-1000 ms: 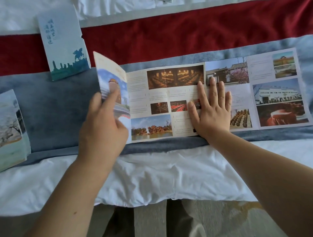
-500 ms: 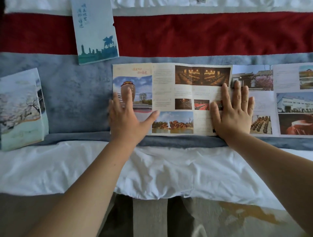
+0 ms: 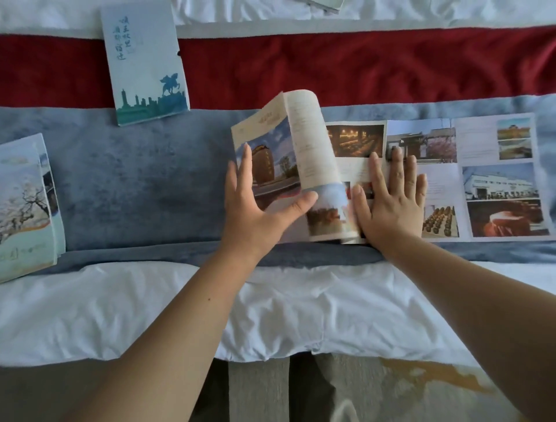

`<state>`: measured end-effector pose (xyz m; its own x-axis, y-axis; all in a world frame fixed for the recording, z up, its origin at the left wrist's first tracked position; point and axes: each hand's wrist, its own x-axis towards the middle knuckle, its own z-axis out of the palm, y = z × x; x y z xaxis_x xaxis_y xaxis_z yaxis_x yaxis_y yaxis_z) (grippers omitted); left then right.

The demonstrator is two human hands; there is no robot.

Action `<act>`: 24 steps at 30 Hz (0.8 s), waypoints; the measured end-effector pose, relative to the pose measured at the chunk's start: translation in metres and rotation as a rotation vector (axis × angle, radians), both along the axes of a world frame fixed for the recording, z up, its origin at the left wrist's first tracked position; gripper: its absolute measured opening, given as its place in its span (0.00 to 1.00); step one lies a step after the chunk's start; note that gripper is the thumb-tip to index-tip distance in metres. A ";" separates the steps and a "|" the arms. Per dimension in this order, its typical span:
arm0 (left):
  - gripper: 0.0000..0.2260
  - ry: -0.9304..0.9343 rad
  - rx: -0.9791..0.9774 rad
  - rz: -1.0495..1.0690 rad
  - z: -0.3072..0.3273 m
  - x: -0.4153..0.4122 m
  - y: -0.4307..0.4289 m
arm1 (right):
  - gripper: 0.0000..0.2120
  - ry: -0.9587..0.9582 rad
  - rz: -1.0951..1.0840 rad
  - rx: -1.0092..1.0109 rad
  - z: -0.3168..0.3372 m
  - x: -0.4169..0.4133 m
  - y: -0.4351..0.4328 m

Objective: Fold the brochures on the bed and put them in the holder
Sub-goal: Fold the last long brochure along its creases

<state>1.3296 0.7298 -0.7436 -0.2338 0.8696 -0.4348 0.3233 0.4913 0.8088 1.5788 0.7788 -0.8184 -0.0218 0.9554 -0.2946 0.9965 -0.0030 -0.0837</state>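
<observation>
A long photo brochure point(image 3: 481, 174) lies unfolded on the grey-blue bed runner point(image 3: 135, 180). Its left end is doubled over and curls up off the bed. My left hand point(image 3: 258, 207) grips that raised folded part, thumb on top and fingers behind. My right hand point(image 3: 391, 204) lies flat on the brochure's middle panels, pressing them down just right of the fold. A pale blue holder point(image 3: 144, 60) with a skyline and horse print rests at the upper left on the red band.
A stack of folded brochures point(image 3: 24, 207) with a tree picture sits at the left edge. Another paper corner point(image 3: 326, 3) peeks in at the top. White sheet point(image 3: 270, 307) covers the bed's near edge, with floor and my legs below.
The left end lay flat under my left hand half a second ago; now it is folded over and lifted toward the right. My right hand has stayed pressing the middle.
</observation>
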 end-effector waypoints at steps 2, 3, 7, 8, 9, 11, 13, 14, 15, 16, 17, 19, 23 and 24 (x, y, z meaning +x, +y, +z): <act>0.56 -0.088 0.016 0.085 0.002 0.011 0.005 | 0.31 0.027 0.003 -0.017 0.004 0.000 0.001; 0.56 -0.140 0.010 0.125 0.003 0.016 0.007 | 0.31 0.039 0.006 -0.021 0.005 0.000 0.001; 0.52 -0.240 0.027 0.113 0.010 0.033 0.015 | 0.29 0.048 0.014 -0.028 0.006 -0.002 0.001; 0.51 -0.207 0.053 0.064 0.014 0.038 0.016 | 0.29 0.040 0.013 -0.029 0.005 -0.003 0.000; 0.50 -0.160 0.073 0.012 0.017 0.044 0.018 | 0.29 0.036 0.015 -0.030 0.004 -0.003 0.000; 0.49 -0.049 0.091 -0.083 0.022 0.057 0.023 | 0.29 0.030 0.023 -0.037 0.006 -0.003 0.001; 0.48 0.097 0.095 -0.167 0.022 0.074 0.027 | 0.30 0.016 0.039 -0.061 0.010 -0.001 0.001; 0.48 0.174 0.089 -0.207 0.019 0.082 0.030 | 0.32 0.011 0.054 -0.073 0.012 0.001 0.002; 0.47 0.246 0.072 -0.240 0.016 0.091 0.034 | 0.34 0.011 0.077 -0.082 0.015 0.005 0.002; 0.46 0.305 0.048 -0.264 0.011 0.099 0.037 | 0.35 0.029 0.100 -0.084 0.019 0.010 0.004; 0.46 0.352 0.024 -0.281 0.005 0.107 0.040 | 0.35 0.064 0.121 -0.076 0.023 0.017 0.005; 0.44 0.423 -0.014 -0.310 -0.007 0.122 0.044 | 0.35 0.134 0.167 -0.042 0.027 0.037 0.008; 0.43 0.573 -0.059 -0.394 -0.030 0.148 0.051 | 0.30 0.149 0.250 0.069 0.024 0.083 0.007; 0.43 0.604 -0.075 -0.412 -0.034 0.153 0.053 | 0.29 0.141 0.241 0.088 0.023 0.094 0.006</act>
